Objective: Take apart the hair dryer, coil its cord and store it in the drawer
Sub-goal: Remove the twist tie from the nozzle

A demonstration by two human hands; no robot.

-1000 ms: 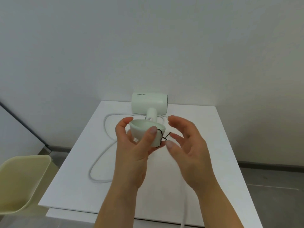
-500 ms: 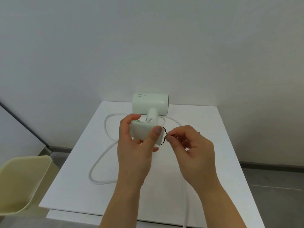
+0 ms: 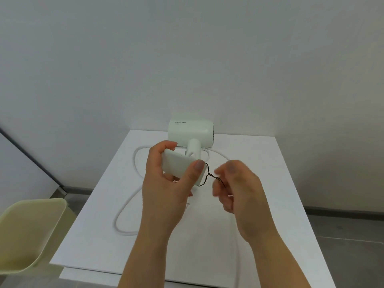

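Observation:
A pale green hair dryer (image 3: pixel 190 133) lies at the far edge of the white table (image 3: pixel 270 183), handle toward me. Its white cord (image 3: pixel 126 206) loops over the table's left half and runs off the near edge. My left hand (image 3: pixel 166 190) grips the detached pale green nozzle (image 3: pixel 178 168) above the table's middle. A thin black loop (image 3: pixel 205 177) hangs from the nozzle's right end. My right hand (image 3: pixel 236 188) pinches the loop's free end, fingers blurred.
A cream plastic bin (image 3: pixel 29 233) stands on the floor to the left of the table. A grey-white wall rises right behind the table. Grey floor shows at the right. No drawer is in view.
My left hand has turned the nozzle so its flat side faces me. My right hand closed on the black loop and has drawn it out to the right.

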